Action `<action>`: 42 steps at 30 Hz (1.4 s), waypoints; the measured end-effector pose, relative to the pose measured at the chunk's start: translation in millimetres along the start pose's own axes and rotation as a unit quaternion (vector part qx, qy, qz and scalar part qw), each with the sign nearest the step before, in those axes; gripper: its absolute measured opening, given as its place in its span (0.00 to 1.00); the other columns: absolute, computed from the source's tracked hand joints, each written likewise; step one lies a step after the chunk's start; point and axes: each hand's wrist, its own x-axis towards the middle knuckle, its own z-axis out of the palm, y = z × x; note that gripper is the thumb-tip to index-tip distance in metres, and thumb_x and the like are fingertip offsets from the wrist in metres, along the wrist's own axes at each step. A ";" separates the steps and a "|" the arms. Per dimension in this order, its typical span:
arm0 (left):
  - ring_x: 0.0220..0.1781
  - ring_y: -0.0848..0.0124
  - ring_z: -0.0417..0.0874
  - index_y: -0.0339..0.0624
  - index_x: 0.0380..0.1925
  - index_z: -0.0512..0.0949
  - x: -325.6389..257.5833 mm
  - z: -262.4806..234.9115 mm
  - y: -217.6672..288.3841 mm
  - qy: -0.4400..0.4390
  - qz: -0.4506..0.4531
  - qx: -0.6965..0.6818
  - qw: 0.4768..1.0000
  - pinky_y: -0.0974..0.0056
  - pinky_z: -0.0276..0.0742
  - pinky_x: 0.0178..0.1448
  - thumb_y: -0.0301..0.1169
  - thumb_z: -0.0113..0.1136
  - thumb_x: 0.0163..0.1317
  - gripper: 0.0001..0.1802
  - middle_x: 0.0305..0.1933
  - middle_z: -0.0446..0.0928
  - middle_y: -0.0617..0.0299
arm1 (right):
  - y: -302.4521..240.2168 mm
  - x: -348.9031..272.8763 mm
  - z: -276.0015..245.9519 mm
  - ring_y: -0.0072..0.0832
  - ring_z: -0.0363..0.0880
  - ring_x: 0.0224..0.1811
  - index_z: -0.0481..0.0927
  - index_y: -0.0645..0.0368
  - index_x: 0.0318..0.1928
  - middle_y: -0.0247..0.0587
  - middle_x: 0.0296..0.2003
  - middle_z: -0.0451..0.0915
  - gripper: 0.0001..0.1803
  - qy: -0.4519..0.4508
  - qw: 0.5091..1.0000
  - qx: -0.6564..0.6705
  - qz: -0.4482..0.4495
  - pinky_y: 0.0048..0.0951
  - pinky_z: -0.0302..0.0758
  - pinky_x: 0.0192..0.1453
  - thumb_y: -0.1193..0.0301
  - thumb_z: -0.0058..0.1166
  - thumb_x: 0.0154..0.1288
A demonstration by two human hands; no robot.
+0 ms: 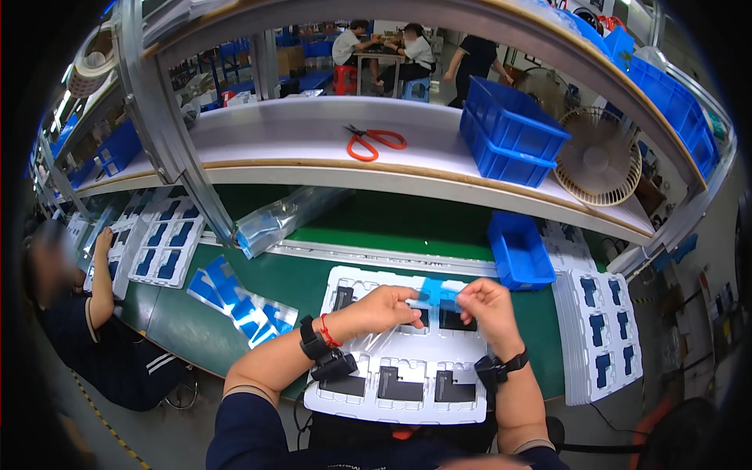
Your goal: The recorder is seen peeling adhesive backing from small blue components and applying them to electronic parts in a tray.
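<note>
A white molded tray (pixel 352 403) with several black L-shaped flat pieces (pixel 399 385) in its pockets lies at the table's near edge. Above its far row a translucent blue film (pixel 432 290) stretches between my two hands. My left hand (pixel 380 309) comes in from the left and pinches the film's left side; clear plastic hangs below its fingers. My right hand (pixel 489 309) has thumb and fingers closed on the film's right end. Both wrists carry black straps with small devices. My hands partly cover the pieces in the far row.
Blue film sheets (pixel 239 301) lie left of the tray. At right stand a blue bin (pixel 520 251) and a stack of filled white trays (pixel 576 345). A shelf (pixel 313 168) with orange-handled cutters (pixel 368 142) crosses ahead. A co-worker's arm (pixel 100 278) reaches over trays at left.
</note>
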 end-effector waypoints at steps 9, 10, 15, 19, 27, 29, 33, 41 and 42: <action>0.32 0.82 0.74 0.35 0.63 0.62 12.2 -12.4 -8.5 -0.022 -0.094 0.121 0.988 0.74 0.67 0.43 0.31 0.57 0.63 0.30 0.28 0.82 0.65 | 12.4 13.7 -46.1 0.09 0.63 0.14 0.76 0.62 0.29 0.25 0.16 0.71 0.05 0.067 0.988 -0.123 0.059 0.14 0.58 0.16 0.77 0.58 0.60; 0.32 0.82 0.75 0.35 0.63 0.63 12.0 -12.9 -6.8 -0.019 -0.091 0.126 0.988 0.74 0.67 0.43 0.32 0.57 0.62 0.30 0.28 0.82 0.64 | 12.0 15.1 -41.8 0.09 0.62 0.13 0.76 0.62 0.28 0.25 0.16 0.71 0.05 0.068 0.986 -0.135 0.067 0.14 0.56 0.15 0.77 0.58 0.59; 0.30 0.81 0.74 0.34 0.62 0.64 10.2 -9.8 -6.1 -0.009 -0.090 0.128 0.988 0.75 0.66 0.42 0.32 0.58 0.62 0.30 0.26 0.81 0.64 | 13.4 7.7 -44.6 0.09 0.62 0.13 0.76 0.62 0.27 0.26 0.15 0.72 0.05 0.048 0.984 -0.141 0.098 0.14 0.55 0.15 0.78 0.59 0.57; 0.27 0.82 0.72 0.34 0.62 0.64 8.8 -8.3 -6.2 -0.009 -0.084 0.138 0.987 0.75 0.65 0.37 0.32 0.58 0.62 0.29 0.26 0.81 0.63 | 14.3 -3.8 -42.9 0.09 0.61 0.12 0.76 0.62 0.27 0.26 0.15 0.72 0.05 0.056 0.981 -0.141 0.118 0.14 0.55 0.14 0.79 0.59 0.57; 0.28 0.82 0.73 0.34 0.62 0.64 8.9 -7.8 -4.5 -0.009 -0.087 0.151 0.985 0.75 0.65 0.37 0.32 0.57 0.62 0.29 0.25 0.81 0.64 | 21.6 -6.5 -41.3 0.09 0.59 0.11 0.76 0.62 0.27 0.24 0.14 0.69 0.06 0.046 0.982 -0.140 0.116 0.15 0.53 0.14 0.77 0.58 0.60; 0.29 0.82 0.74 0.34 0.61 0.65 9.5 -8.0 -5.6 -0.007 -0.088 0.151 0.985 0.74 0.66 0.40 0.32 0.58 0.62 0.29 0.25 0.81 0.63 | 22.0 -6.1 -41.5 0.09 0.58 0.11 0.76 0.62 0.27 0.24 0.14 0.70 0.06 0.047 0.982 -0.141 0.117 0.15 0.53 0.14 0.77 0.58 0.60; 0.29 0.81 0.74 0.34 0.61 0.65 10.5 -8.0 -5.8 -0.007 -0.084 0.146 0.986 0.74 0.66 0.42 0.33 0.58 0.62 0.29 0.25 0.81 0.63 | 21.7 -5.7 -39.3 0.09 0.58 0.11 0.76 0.62 0.27 0.24 0.14 0.70 0.06 0.055 0.980 -0.145 0.121 0.14 0.52 0.14 0.78 0.58 0.60; 0.29 0.81 0.74 0.35 0.61 0.65 9.6 -7.3 -3.3 -0.012 -0.089 0.152 0.984 0.73 0.66 0.42 0.32 0.57 0.62 0.28 0.24 0.80 0.64 | 21.3 -6.9 -40.8 0.07 0.60 0.13 0.78 0.62 0.27 0.24 0.16 0.74 0.05 0.053 0.983 -0.127 0.124 0.14 0.53 0.15 0.79 0.59 0.58; 0.29 0.81 0.74 0.35 0.61 0.65 9.8 -7.2 -3.4 -0.012 -0.089 0.152 0.984 0.73 0.66 0.42 0.32 0.57 0.62 0.28 0.24 0.80 0.64 | 21.3 -6.9 -40.6 0.07 0.60 0.13 0.78 0.62 0.26 0.24 0.16 0.74 0.05 0.055 0.983 -0.127 0.124 0.14 0.52 0.15 0.79 0.59 0.58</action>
